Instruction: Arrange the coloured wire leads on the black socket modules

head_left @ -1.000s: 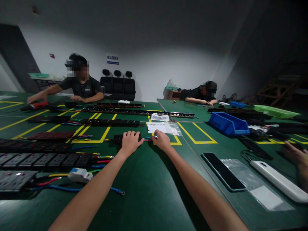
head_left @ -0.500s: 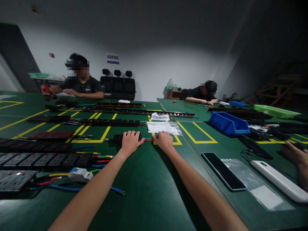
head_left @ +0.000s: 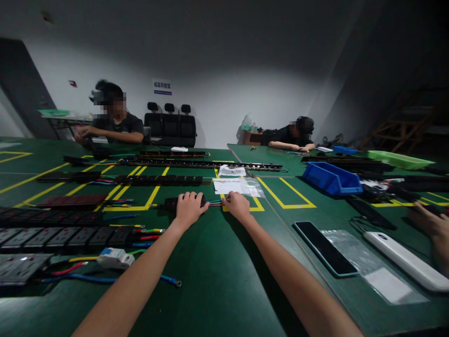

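Observation:
My left hand (head_left: 188, 208) lies over a short black socket block (head_left: 170, 204), its fingers curled over the far side and the thumb pointing right. Thin coloured wires (head_left: 215, 203), red and blue-green, run from the block's right end to my right hand (head_left: 237, 206). That hand is closed around the wire ends, which its fingers hide. Just beyond the hands lie a printed white paper (head_left: 227, 186) and a clear plastic bag (head_left: 255, 188). To the left are long black socket strips (head_left: 63, 238) with ring-ended wires and a white circuit breaker (head_left: 115, 258).
On the right are a phone (head_left: 324, 248), a white power bank (head_left: 403, 260), a blue bin (head_left: 331, 179) and a green tray (head_left: 400, 159). Another person's hand (head_left: 433, 229) reaches in at the right edge. Two people (head_left: 119, 126) sit across the green table (head_left: 217, 281).
The right hand has turned slightly, its fingers more tightly curled; the left stays on the block. The person at far left has drawn both hands together, and the red tool is mostly out of sight.

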Motion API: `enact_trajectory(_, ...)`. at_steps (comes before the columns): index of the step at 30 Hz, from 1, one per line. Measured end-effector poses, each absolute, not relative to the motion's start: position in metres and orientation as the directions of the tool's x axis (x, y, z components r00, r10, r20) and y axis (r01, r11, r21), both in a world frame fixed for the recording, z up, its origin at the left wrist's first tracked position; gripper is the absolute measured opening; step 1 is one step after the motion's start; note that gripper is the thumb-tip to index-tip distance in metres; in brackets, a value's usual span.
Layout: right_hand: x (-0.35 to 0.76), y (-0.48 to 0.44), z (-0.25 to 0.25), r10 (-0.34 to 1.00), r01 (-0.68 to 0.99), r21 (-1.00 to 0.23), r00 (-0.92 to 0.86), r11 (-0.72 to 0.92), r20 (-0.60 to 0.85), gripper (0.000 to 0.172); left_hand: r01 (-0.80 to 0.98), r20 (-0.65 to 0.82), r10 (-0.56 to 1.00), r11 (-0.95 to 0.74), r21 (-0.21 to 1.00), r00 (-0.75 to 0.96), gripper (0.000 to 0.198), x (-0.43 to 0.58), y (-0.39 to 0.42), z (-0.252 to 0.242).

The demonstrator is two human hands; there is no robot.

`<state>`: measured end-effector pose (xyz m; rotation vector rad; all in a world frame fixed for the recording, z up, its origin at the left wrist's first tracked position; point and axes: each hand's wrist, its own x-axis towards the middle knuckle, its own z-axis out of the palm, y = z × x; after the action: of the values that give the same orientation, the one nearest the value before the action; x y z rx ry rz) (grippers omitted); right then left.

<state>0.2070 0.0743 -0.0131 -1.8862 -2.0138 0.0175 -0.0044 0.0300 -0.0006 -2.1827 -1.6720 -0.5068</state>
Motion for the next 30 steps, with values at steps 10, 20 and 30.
enact_trajectory(10, 0.211, 0.074, -0.011, 0.936, 0.954, -0.194, -0.159, 0.228, 0.314, 0.024, 0.967, 0.47, 0.848, -0.249, -0.057, 0.246, 0.057, -0.004, 0.03, 0.001)
enact_trajectory(20, 0.213, 0.079, -0.018, 0.947, 0.936, -0.238, -0.201, 0.261, 0.249, 0.022, 0.967, 0.458, 0.857, -0.254, -0.023, 0.236, 0.056, -0.004, 0.029, 0.001)
enact_trajectory(30, 0.222, 0.092, -0.024, 0.949, 0.789, -0.538, -0.178, 0.295, 0.259, 0.02, 0.972, 0.474, 0.85, -0.227, -0.064, 0.23, 0.055, -0.004, 0.03, -0.001)
